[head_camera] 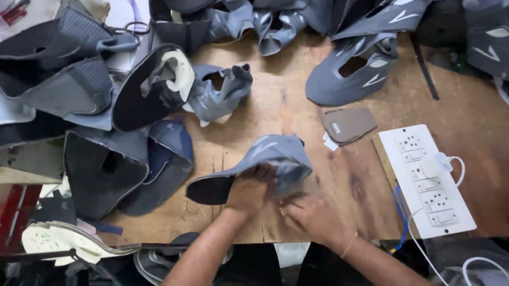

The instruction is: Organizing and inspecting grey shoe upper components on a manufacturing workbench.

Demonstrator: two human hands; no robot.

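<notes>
A grey shoe upper (pixel 277 156) with pale stripe marks lies on the wooden table (pixel 256 116) near its front edge. My left hand (pixel 250 190) grips its lower edge, fingers curled into the fabric. My right hand (pixel 312 216) sits just to the right, blurred, touching the table and the upper's near edge; its hold is unclear. A black inner lining shows at the upper's left end (pixel 209 189).
Piles of grey and black shoe uppers (pixel 91 90) fill the left side and the back (pixel 355 66). A small brown tongue piece (pixel 348 124) lies mid-table. A white socket strip (pixel 428 182) with white and blue cables sits at the right. Scissors (pixel 132 29) rest at back left.
</notes>
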